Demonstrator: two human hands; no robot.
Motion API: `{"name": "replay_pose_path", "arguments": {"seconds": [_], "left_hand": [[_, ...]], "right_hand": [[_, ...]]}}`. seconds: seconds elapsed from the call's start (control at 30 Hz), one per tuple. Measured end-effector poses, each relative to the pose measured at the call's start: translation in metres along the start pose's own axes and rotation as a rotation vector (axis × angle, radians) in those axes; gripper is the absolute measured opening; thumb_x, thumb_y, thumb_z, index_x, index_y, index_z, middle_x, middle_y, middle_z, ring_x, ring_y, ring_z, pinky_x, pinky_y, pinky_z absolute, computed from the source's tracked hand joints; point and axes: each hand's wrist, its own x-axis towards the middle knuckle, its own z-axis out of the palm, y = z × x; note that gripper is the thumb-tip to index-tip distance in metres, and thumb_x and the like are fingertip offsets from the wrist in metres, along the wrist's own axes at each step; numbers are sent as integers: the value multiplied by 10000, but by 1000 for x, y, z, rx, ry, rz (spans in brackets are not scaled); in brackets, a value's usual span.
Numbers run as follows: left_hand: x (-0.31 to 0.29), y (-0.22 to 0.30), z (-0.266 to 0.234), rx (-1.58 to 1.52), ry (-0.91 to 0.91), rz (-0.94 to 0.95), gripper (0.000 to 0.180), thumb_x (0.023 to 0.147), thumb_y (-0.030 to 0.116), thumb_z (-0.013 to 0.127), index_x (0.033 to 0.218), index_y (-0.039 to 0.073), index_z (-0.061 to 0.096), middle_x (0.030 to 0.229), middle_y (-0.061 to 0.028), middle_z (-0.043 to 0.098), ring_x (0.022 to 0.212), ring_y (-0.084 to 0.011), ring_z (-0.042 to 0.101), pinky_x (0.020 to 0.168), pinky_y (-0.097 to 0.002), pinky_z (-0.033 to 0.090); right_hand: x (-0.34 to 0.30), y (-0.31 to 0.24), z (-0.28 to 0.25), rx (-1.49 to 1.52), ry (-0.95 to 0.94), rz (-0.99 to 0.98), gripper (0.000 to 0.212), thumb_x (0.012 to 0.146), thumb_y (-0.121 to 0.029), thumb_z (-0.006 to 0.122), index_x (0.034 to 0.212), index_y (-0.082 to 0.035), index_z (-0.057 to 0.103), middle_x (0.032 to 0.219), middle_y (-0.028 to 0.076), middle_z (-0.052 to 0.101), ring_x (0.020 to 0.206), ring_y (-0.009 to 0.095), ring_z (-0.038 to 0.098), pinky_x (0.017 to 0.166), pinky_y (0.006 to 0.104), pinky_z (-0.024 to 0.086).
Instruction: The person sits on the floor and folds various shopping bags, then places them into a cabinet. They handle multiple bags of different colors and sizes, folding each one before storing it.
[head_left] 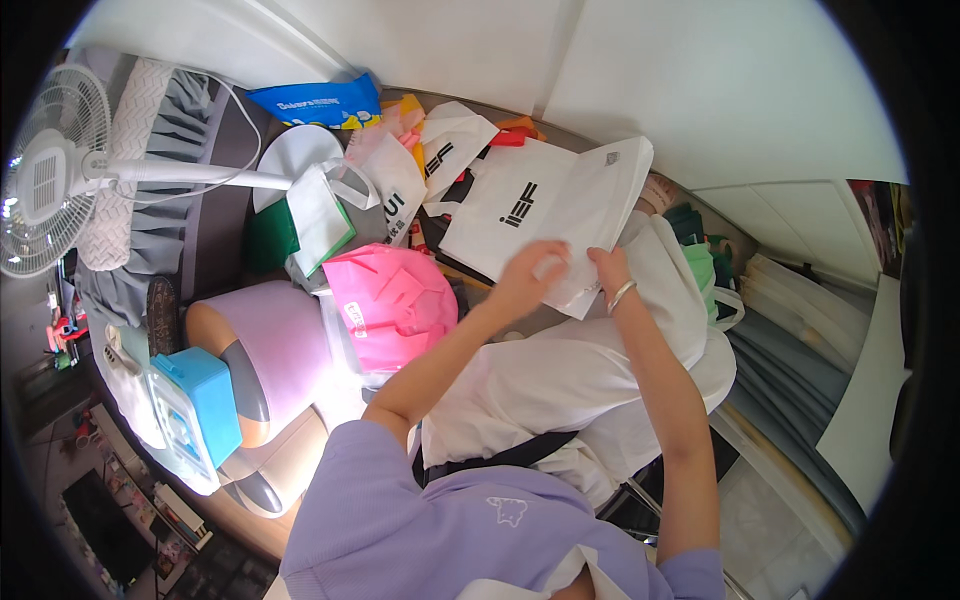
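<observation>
A large white bag (590, 205) with black lettering lies flat ahead of me, its right edge folded up. My right hand (612, 272), with a bracelet at the wrist, pinches the bag's near right edge. Over the near part of the bag is my left hand (532, 272), a little blurred; its fingers are loosely curved, with a gap between thumb and fingers. A smaller white bag (455, 145) with similar lettering lies beyond, to the left. White cloth (560, 375) is bunched under my forearms.
A pink bag (395, 305) sits left of my left forearm, beside a lilac-covered rounded seat or cushion (275, 340). A white fan (50, 175) leans in from the left. Farther back lies a blue packet (315, 103). Grey folded fabric (800, 350) lies at the right, below white cabinet panels (800, 225).
</observation>
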Motion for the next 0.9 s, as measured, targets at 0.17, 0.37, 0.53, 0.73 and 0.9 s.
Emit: {"name": "replay_pose_path", "arguments": {"seconds": [0.17,0.37,0.53,0.73,0.9], "left_hand": [[10,-119,-56,77,490,-335,317,714,208,525,960,16,474,944,-127,486,886,-229,449,768,-304,347],[-18,-206,-89,196,358,-735,506,668,333,517,1029,-13,436,1017,-193,454,964,-318,411,815,-367,325],[8,-194,-89,786,425,-330,393,664,274,534,1018,118,467,1138,-156,353,1020,-333,348,814,-429,307],[65,-173,-107,1360,81,-178,355,671,252,533,988,102,474,1122,-129,363,1000,-305,377,835,-497,251],[97,-159,-150,1204,158,-213,243,684,232,505,879,88,519,910,-66,510,861,-220,492,827,-484,269]], "right_hand": [[-7,3,0,-139,73,-205,407,653,-48,430,1043,49,364,956,157,494,846,234,494,737,282,386],[-20,-8,42,-250,-171,-373,591,690,-164,533,1167,-1,222,1047,173,444,883,248,492,750,301,386],[-2,34,73,-386,-454,-236,640,730,-347,480,1209,-35,193,1161,202,325,829,227,505,742,286,386],[-9,32,52,-228,-473,-42,478,760,-319,449,1136,-43,343,1011,141,455,737,170,513,714,255,396],[-8,-4,41,44,-308,12,390,777,-294,420,1092,-65,396,985,53,486,730,119,529,690,220,347]]}}
